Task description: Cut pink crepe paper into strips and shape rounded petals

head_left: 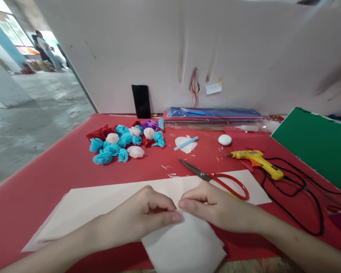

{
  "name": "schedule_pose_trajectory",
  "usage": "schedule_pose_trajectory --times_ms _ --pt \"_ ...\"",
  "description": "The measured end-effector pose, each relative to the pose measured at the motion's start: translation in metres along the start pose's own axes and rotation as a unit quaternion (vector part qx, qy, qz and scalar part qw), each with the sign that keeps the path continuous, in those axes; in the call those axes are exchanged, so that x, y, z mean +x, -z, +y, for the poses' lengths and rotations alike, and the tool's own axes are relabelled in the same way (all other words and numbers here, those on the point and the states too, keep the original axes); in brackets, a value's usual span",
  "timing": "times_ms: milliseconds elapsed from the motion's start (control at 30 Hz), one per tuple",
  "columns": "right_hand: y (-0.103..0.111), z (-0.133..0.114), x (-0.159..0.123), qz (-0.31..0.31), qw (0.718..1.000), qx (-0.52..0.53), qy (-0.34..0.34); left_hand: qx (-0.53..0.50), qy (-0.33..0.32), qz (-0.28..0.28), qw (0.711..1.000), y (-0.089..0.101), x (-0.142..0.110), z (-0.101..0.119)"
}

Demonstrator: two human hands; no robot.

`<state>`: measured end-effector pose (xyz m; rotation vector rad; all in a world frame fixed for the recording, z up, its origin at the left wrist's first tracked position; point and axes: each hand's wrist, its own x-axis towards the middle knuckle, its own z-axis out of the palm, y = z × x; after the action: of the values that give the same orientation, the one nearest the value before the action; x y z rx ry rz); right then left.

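Both hands meet at the top edge of a folded white sheet of paper (184,242) near the table's front. My left hand (147,212) pinches that edge between thumb and curled fingers. Close against it, my right hand (207,204) pinches the same edge from the right. Beneath and behind the hands lies a long stack of pale paper (102,197). A pair of scissors (213,178) with red handles rests on this stack, just beyond my right hand, blades pointing away to the left.
Blue, white, red and purple paper flowers (122,142) lie at the back left. A black phone (141,101) leans on the wall. At right are a yellow glue gun (257,161) with a looping black cord, a white oval object (224,140) and a green board (315,148).
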<state>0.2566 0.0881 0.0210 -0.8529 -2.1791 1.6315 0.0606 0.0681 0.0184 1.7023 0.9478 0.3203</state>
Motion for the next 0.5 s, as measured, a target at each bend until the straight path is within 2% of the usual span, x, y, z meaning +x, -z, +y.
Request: schedule_pose_trajectory --times_ms 167,300,500 --pt "-0.0002 0.0031 -0.0006 -0.015 1.0 0.006 -0.014 0.025 -0.008 0.032 0.999 -0.0002 0.0015 -0.0038" --pt "-0.0018 0.0023 -0.0013 -0.022 0.999 0.014 -0.029 0.022 -0.029 0.029 0.999 -0.0005 0.0001 -0.0017" --pt "0.0057 0.0044 -0.0004 0.019 0.999 0.027 0.022 -0.026 -0.005 0.049 0.998 0.0069 0.0023 -0.0006"
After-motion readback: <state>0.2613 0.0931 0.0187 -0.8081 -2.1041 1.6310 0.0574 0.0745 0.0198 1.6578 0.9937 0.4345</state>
